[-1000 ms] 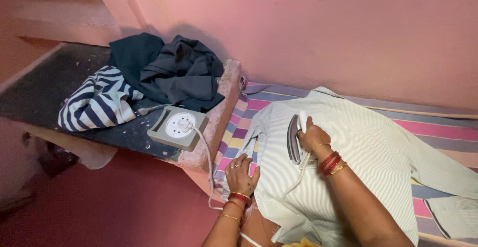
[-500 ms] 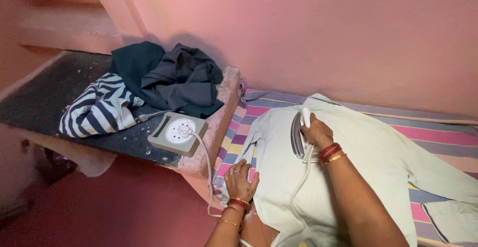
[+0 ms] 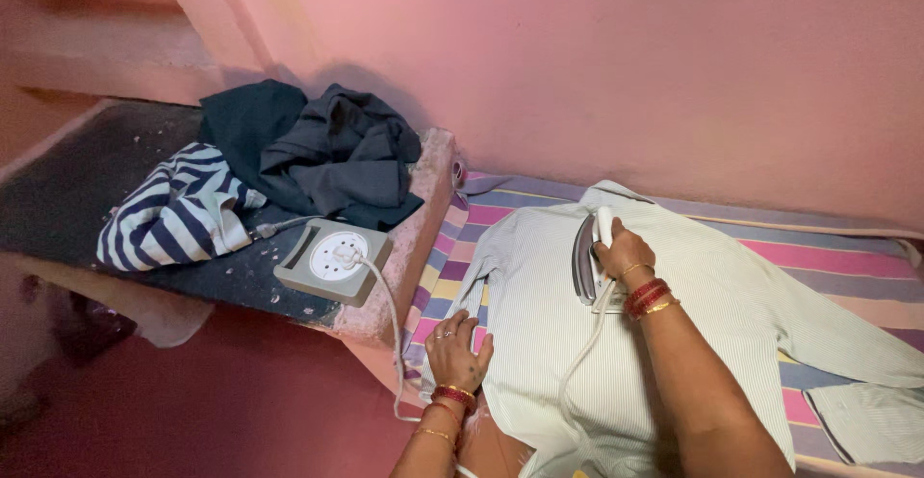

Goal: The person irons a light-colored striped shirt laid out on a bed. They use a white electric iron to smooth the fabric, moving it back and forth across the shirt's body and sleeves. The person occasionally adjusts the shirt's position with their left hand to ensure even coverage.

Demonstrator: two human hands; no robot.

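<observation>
The iron is gripped firmly by the right hand on the pale shirt; the shirt's edge is pressed flat by the left hand, fingers spread.

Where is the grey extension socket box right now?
The socket box sits left of centre on the dark slab, below the dark clothes, beside the striped garment.

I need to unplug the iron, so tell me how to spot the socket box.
On the dark stone slab left of the striped bedding, look just below the heap of dark clothes. The socket box is the flat grey square with a white round face, the iron's white cord plugged in.
</observation>
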